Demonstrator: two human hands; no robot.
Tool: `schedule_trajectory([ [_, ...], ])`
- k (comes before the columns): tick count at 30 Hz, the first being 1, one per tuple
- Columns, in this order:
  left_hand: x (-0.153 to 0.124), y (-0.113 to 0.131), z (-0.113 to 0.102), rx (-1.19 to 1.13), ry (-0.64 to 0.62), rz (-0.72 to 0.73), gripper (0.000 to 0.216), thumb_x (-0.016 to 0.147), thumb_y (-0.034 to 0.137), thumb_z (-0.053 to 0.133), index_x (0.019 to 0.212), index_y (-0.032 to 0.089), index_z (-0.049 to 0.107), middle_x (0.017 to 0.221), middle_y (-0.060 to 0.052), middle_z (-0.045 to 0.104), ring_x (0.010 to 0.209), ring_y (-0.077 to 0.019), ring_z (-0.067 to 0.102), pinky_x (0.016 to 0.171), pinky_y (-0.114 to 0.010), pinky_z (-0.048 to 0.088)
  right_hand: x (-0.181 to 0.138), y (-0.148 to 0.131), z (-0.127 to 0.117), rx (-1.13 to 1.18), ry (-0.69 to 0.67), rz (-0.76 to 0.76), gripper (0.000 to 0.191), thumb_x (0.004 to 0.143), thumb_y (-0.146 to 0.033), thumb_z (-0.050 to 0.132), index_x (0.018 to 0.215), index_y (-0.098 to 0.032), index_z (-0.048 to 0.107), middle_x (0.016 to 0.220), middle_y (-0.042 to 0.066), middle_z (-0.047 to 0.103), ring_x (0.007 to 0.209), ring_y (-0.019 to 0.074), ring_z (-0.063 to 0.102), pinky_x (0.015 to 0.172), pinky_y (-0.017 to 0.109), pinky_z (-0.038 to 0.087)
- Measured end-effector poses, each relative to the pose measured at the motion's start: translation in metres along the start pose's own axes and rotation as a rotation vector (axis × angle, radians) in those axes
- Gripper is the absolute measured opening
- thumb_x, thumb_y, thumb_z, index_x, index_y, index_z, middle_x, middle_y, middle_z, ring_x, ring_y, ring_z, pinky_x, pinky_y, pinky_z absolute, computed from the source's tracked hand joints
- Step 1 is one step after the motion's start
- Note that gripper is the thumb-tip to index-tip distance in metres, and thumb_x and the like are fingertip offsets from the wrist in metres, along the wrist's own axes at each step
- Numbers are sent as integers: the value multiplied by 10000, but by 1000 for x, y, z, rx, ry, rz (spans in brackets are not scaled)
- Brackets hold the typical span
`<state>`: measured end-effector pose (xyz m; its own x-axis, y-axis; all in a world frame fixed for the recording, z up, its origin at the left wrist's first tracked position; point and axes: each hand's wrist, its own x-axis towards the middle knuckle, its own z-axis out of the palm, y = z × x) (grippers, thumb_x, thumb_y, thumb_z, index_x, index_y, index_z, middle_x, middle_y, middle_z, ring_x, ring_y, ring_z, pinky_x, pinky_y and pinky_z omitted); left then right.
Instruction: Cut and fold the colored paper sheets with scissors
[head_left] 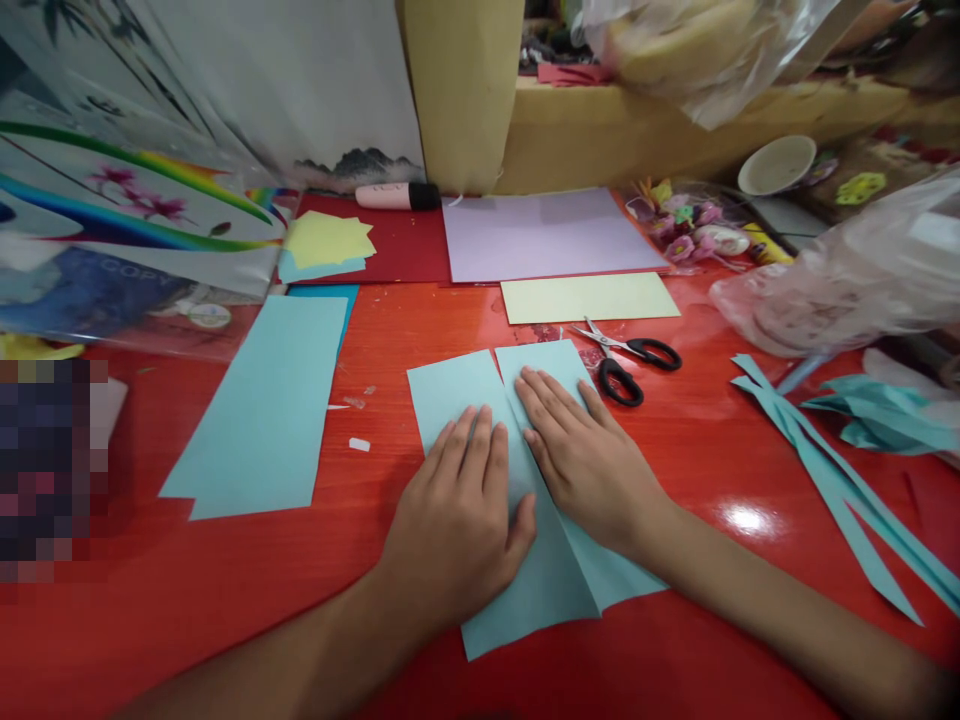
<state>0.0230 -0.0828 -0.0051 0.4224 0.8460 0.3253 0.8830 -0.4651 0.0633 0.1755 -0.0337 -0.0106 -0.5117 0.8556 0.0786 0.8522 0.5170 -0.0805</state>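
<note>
Two light-blue paper panels lie side by side in front of me, a left panel [525, 610] and a right panel [611, 560], with a narrow gap between them at the far end. Whether they join under my hands I cannot tell. My left hand [465, 510] rests flat on the left panel, fingers stretched forward. Across the right panel my right hand [581, 450] lies flat, its fingers out and pointing to the far left. Black-handled scissors [622, 360] lie with blades apart just beyond the right panel.
More light-blue sheets [262, 410] are on the red table [360, 600] at left. Lilac paper [547, 235], a pale yellow strip [592, 298] and yellow cutouts [326, 238] sit at the back. Blue paper strips [832, 480] and a plastic bag [840, 270] are on the right.
</note>
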Motion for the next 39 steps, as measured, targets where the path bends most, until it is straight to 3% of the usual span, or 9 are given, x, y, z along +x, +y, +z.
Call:
schedule_trajectory([
  [4, 5, -10, -2, -9, -18, 147, 490, 863, 317, 380, 1234, 14, 482, 1320, -186, 452, 1276, -280, 347, 1063, -421, 306, 4, 10, -2, 101, 65, -31, 499, 931, -278, 220, 1378, -69, 291, 1452, 91, 243, 1353, 172, 179, 1109, 422, 190],
  [7, 7, -18, 0, -47, -121, 109, 576, 865, 378, 370, 1312, 14, 374, 1394, -187, 343, 1317, -274, 263, 1065, -433, 296, 4, 15, -5, 189, 99, -108, 510, 921, -277, 265, 1382, -58, 274, 1461, 100, 223, 1361, 155, 140, 1104, 376, 226],
  [11, 7, -20, 2, -72, -172, 77, 629, 861, 412, 363, 1350, 23, 301, 1428, -178, 280, 1339, -269, 199, 1073, -443, 273, -1, 11, -3, 113, 52, -170, 519, 928, -317, 241, 1386, -75, 271, 1462, 92, 215, 1360, 167, 142, 1112, 400, 189],
  [17, 6, -13, 2, -47, -180, -7, 643, 856, 409, 349, 1354, 7, 287, 1438, -185, 253, 1347, -265, 170, 1088, -431, 245, -1, 5, 1, 1, 24, -104, 519, 936, -326, 191, 1392, -88, 261, 1466, 73, 189, 1357, 180, 155, 1112, 425, 164],
  [39, 7, 3, 7, 21, -174, -96, 613, 856, 387, 310, 1340, 11, 327, 1440, -170, 252, 1343, -275, 180, 1094, -440, 217, -1, 1, 0, -12, 12, -70, 510, 944, -308, 140, 1391, -94, 259, 1469, 76, 170, 1359, 195, 153, 1092, 494, 115],
])
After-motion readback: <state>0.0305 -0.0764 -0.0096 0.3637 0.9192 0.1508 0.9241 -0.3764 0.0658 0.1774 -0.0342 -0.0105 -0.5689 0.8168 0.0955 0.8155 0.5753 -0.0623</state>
